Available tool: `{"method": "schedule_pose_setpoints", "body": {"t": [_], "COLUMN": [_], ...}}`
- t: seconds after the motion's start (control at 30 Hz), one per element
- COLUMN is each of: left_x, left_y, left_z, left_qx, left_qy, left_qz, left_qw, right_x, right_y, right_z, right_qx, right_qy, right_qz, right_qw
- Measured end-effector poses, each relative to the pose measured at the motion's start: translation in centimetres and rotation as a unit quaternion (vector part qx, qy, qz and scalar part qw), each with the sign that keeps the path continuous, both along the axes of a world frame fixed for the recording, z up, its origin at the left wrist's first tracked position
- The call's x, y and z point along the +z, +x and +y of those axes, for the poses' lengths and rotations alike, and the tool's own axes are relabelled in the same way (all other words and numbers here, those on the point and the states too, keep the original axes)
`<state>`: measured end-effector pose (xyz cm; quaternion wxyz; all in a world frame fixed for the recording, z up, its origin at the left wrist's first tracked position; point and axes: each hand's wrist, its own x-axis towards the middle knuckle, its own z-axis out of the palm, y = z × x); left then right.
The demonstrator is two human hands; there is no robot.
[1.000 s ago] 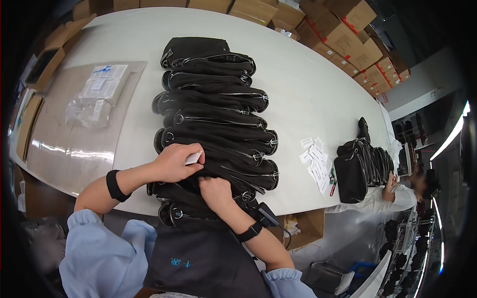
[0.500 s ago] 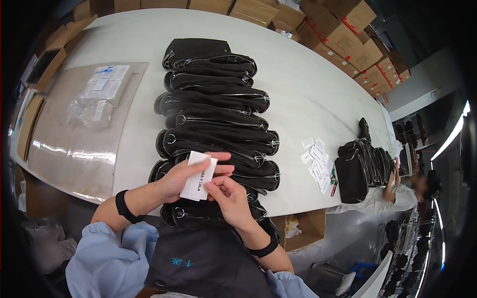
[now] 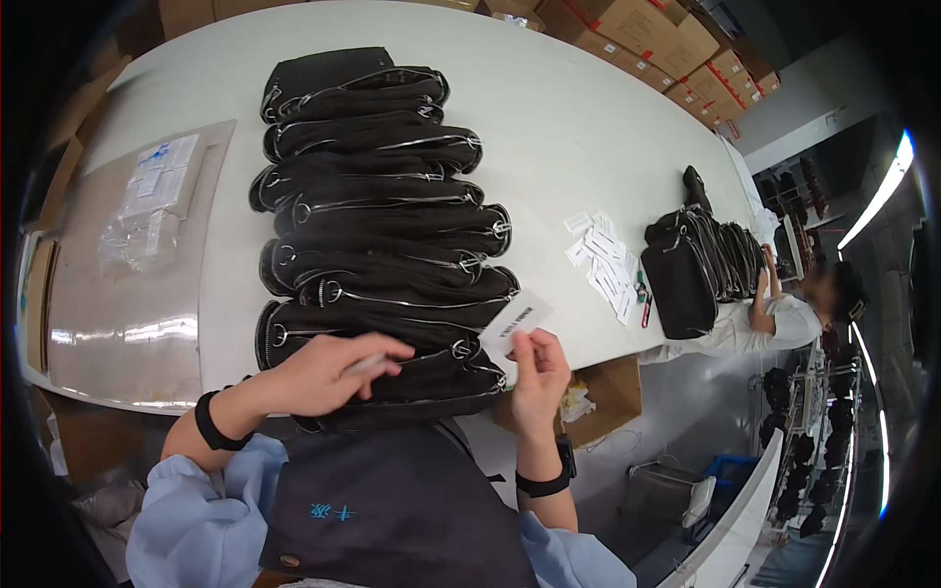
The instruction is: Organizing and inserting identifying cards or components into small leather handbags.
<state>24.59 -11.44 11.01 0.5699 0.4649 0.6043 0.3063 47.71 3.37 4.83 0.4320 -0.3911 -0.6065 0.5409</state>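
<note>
A long row of overlapping black zippered bags (image 3: 377, 225) lies on the white table (image 3: 578, 118) in front of me. My right hand (image 3: 537, 372) pinches a white paper tag (image 3: 517, 320) at the right end of the nearest bag. My left hand (image 3: 328, 370) rests on that nearest bag (image 3: 392, 372), fingers curled around a small thin whitish piece that I cannot make out.
A clear plastic packet (image 3: 152, 201) lies on a shiny sheet at the table's left. Loose white tags (image 3: 603, 265) and another stack of black bags (image 3: 701, 265) sit at the right, where another person (image 3: 784, 318) works. Cardboard boxes (image 3: 676, 44) line the far side.
My hands have parted: the right one carried the white tag off to the right, and the left one dropped onto the nearest bag.
</note>
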Motion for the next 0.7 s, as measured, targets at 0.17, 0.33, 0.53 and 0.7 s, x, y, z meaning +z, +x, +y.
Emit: {"method": "schedule_pose_setpoints", "body": {"t": [0.17, 0.33, 0.53, 0.7], "left_x": [-5.5, -5.3, -5.8, -6.3], "left_y": [2.4, 2.1, -0.8, -0.5], "left_z": [-1.3, 0.2, 2.0, 1.5], "left_qx": [-0.127, -0.064, 0.162, 0.159], "left_qy": [0.213, 0.162, 0.078, 0.086], "left_qz": [0.290, 0.233, -0.039, -0.044], "left_qw": [0.924, 0.957, 0.983, 0.982], "right_x": [-2.2, -1.2, -1.5, -1.2], "right_y": [6.5, 4.6, 2.2, 0.5], "right_z": [-1.2, -3.7, -6.7, -6.3], "right_qx": [-0.051, 0.106, 0.285, 0.153], "right_qy": [-0.024, 0.141, 0.349, 0.466], "right_qz": [-0.028, -0.086, -0.265, -0.194], "right_qw": [0.998, 0.980, 0.852, 0.850]}}
